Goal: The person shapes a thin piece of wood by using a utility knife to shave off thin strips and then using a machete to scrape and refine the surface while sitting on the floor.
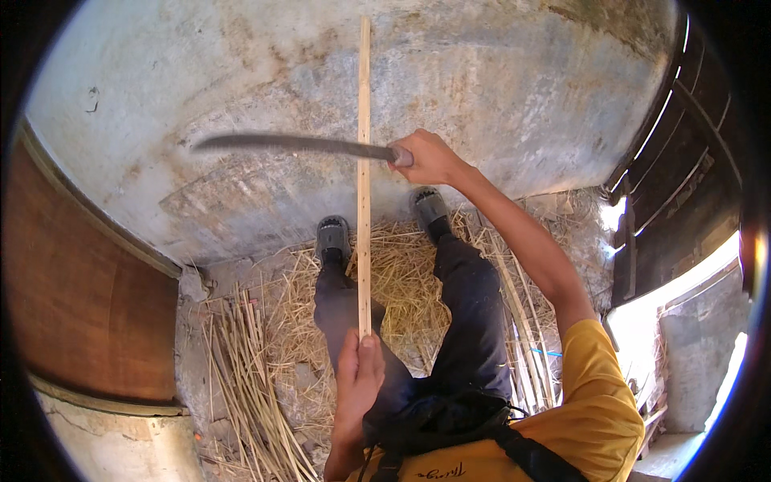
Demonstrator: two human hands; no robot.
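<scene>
Long, narrow and pale, a bamboo strip point(364, 241) with small dark specks runs up the middle of the head view. Its lower end is gripped in my left hand point(359, 381), thumb along the strip, while the far end reaches up against the wall. My right hand point(434, 159) is closed round the handle of a machete point(297, 145). The dark, slightly curved blade points left and crosses the strip's upper half; its outer part is blurred by motion. Whether the blade touches the strip I cannot tell.
A stained plaster wall point(498, 88) rises in front of my feet. Straw-like shavings point(405, 281) cover the floor between my legs. Bundles of thin strips lie to the left point(249, 377) and right point(522, 337). A brown wooden panel point(96, 281) stands at left, dark boards point(683, 169) at right.
</scene>
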